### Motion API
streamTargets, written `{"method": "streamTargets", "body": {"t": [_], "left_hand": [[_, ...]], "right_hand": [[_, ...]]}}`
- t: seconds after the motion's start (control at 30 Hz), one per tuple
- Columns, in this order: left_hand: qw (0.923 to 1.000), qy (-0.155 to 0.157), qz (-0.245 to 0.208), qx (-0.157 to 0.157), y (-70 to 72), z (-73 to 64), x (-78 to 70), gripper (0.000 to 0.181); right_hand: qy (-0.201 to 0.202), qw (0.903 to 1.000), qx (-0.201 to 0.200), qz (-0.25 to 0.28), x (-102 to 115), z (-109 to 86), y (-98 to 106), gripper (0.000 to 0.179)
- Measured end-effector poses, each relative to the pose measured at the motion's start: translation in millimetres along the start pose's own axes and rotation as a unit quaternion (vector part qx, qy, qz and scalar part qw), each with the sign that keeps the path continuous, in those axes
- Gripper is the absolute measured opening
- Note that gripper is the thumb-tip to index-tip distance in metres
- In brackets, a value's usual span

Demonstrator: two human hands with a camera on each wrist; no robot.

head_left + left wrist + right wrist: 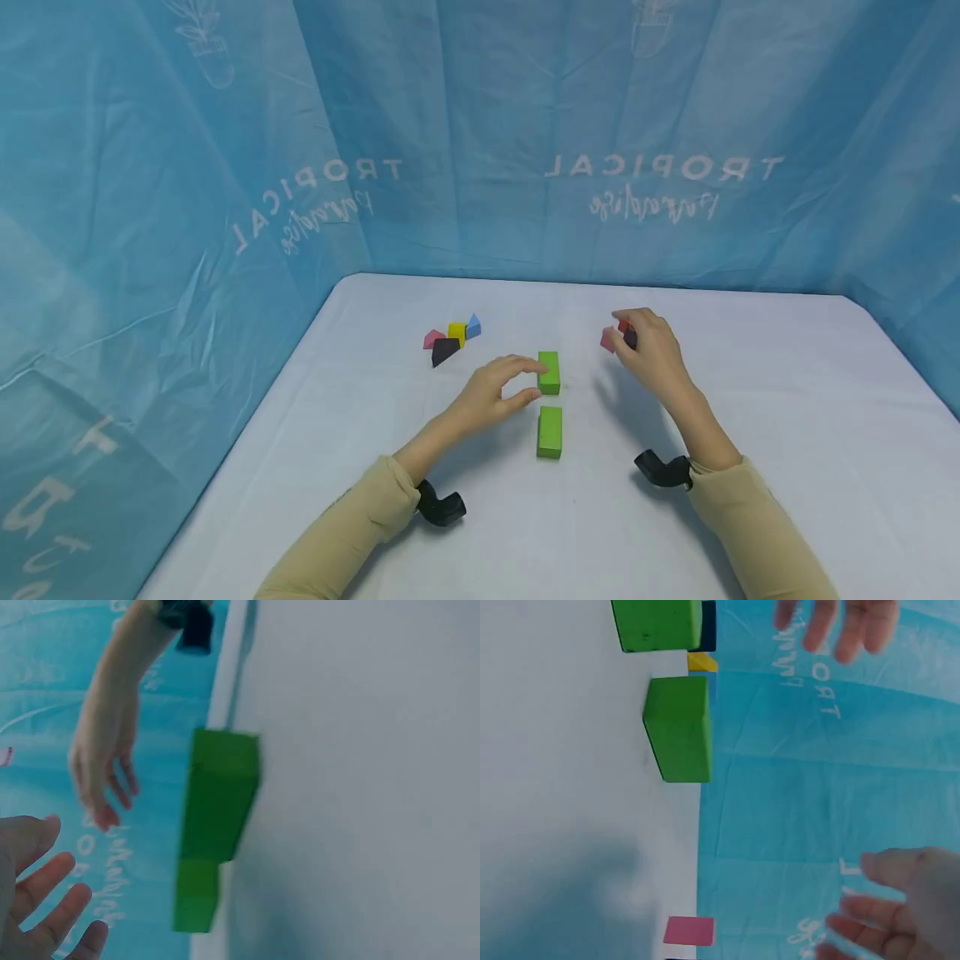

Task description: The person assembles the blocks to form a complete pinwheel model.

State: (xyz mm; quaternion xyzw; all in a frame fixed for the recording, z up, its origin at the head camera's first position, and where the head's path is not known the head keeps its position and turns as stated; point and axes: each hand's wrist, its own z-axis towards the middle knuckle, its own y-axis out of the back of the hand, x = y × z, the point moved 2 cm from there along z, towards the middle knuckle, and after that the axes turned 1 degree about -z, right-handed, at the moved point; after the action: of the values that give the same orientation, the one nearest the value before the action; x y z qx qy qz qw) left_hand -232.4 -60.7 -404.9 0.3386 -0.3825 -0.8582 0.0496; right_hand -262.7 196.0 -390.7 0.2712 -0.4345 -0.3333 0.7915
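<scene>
Two green rectangular blocks stand one behind the other mid-table, the farther one and the nearer one. My left hand hovers just left of them, thumb and fingers apart, its fingertips overlapping the farther block in the head view. No object shows between the fingers in the left wrist view. Farther right, my right hand is raised over a small group: a pink block, a red block and a dark block, partly hidden by its fingers. The right wrist view shows those fingers loosely bent, holding nothing.
At the back left, a pink block, a yellow block, a blue pointed block and a black block sit close together. A white cloth covers the table; blue printed curtains hang behind and at the sides.
</scene>
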Motion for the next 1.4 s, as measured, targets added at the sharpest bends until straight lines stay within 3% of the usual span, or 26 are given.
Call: {"method": "streamTargets", "body": {"t": [0.1, 0.2, 0.3, 0.4, 0.47, 0.6, 0.77, 1.07, 1.13, 1.23, 1.4], "left_hand": [[0.9964, 0.046, -0.071, 0.007, -12.1, -10.2, 2.7, 0.025], [0.9856, 0.097, -0.138, 0.007, -22.7, -17.1, 6.8, 0.026], [0.9757, 0.130, -0.176, -0.001, -31.5, -22.0, 9.5, 0.026], [0.9718, 0.135, -0.193, -0.007, -39.6, -26.5, 9.3, 0.026], [0.9712, 0.129, -0.200, -0.008, -44.8, -28.2, 9.1, 0.025], [0.9724, 0.115, -0.203, -0.013, -51.1, -30.3, 8.2, 0.027], [0.9738, 0.122, -0.190, -0.024, -51.0, -33.0, 8.9, 0.027], [0.9750, 0.120, -0.185, -0.030, -50.8, -35.5, 10.2, 0.028], [0.9753, 0.116, -0.185, -0.034, -50.3, -35.5, 8.9, 0.028], [0.9740, 0.115, -0.193, -0.030, -41.2, -32.8, -6.0, 0.027], [0.9760, 0.108, -0.187, -0.029, -43.5, -30.7, 0.1, 0.027]], "right_hand": [[0.007, 0.9985, 0.009, 0.053, 3, -0.7, -8, 0.021], [-0.015, 0.9888, 0.054, 0.138, 4, -1.2, -21, 0.021], [-0.054, 0.9606, 0.111, 0.249, 3, -3.5, -39, 0.027], [-0.083, 0.9294, 0.148, 0.328, 6, -8.1, -54, 0.030], [-0.093, 0.9212, 0.151, 0.346, 8, -10.9, -58, 0.030], [-0.094, 0.9207, 0.147, 0.349, 12, -14.6, -61, 0.032], [-0.087, 0.9144, 0.152, 0.365, 6, -14.2, -74, 0.035], [-0.093, 0.9354, 0.148, 0.308, -10, -14.1, -94, 0.036], [-0.098, 0.9368, 0.147, 0.302, -9, -14.3, -93, 0.035], [-0.104, 0.9370, 0.152, 0.297, -4, -14.7, -88, 0.034], [-0.103, 0.9369, 0.161, 0.293, -1, -15.3, -86, 0.036]]}}
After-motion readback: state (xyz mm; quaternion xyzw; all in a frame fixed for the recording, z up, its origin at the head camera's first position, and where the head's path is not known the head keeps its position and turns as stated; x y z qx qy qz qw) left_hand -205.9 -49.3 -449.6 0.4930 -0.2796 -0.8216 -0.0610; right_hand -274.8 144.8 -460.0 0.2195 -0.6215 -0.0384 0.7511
